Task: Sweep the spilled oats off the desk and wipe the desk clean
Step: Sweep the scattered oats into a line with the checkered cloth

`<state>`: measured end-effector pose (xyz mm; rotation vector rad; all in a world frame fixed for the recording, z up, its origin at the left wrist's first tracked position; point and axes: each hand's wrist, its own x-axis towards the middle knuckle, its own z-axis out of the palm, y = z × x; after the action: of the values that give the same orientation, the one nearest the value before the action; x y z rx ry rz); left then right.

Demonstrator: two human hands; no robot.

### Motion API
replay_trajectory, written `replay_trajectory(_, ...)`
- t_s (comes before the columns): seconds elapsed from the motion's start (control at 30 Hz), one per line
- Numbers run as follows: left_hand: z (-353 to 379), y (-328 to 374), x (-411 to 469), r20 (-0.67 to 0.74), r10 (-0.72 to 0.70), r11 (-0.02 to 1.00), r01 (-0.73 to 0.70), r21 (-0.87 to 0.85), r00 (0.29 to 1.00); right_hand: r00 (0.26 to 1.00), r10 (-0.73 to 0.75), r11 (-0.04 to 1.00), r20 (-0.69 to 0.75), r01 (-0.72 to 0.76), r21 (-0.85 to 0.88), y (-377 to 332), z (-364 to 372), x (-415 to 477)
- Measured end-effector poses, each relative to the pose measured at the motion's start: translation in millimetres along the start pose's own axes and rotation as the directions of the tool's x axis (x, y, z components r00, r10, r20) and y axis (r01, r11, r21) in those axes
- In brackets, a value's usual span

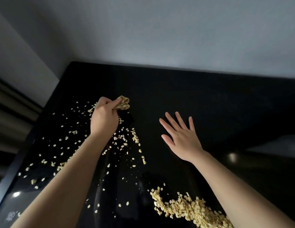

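Pale oat flakes lie scattered over the left half of a glossy black desk (193, 96). A thick heap of oats (189, 209) sits near the front edge, partly under my right forearm. A thinner line of flakes (136, 139) runs down the middle. My left hand (104, 118) grips a crumpled yellowish cloth (123, 103) at the far end of the scatter, pressed to the desk. My right hand (181, 137) is spread flat with straight fingers, over or on the bare desk to the right; contact is unclear.
A grey wall rises right behind the desk's back edge. The desk's left edge (15, 163) drops off beside dark striped furniture or curtain. Lamp glints reflect in the surface at front left and at the right.
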<state>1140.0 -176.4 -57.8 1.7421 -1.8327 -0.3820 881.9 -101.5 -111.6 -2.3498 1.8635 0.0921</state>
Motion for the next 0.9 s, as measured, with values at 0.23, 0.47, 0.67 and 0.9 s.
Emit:
replay_trajectory(0.23,35,-7,7,0.215,0.028,0.996,-0.046,0.078,0.976,0.999,-0.027,0.999,-0.038,0.029,0.038,5,1,1)
replay_trajectory(0.47,18,-1,-75,0.363,0.309,0.946,-0.325,-0.018,0.879,0.996,0.082,0.996,-0.041,-0.081,0.042,26,2,-29)
replay_trajectory(0.67,13,22,-140,0.425,0.385,0.919,-0.381,-0.1,0.819,0.992,0.123,0.992,-0.012,-0.122,0.034,47,3,-66)
replay_trajectory(0.9,3,39,-180,0.47,0.324,0.946,-0.267,-0.186,0.821,0.983,0.183,0.982,-0.01,-0.182,0.044,77,7,-109)
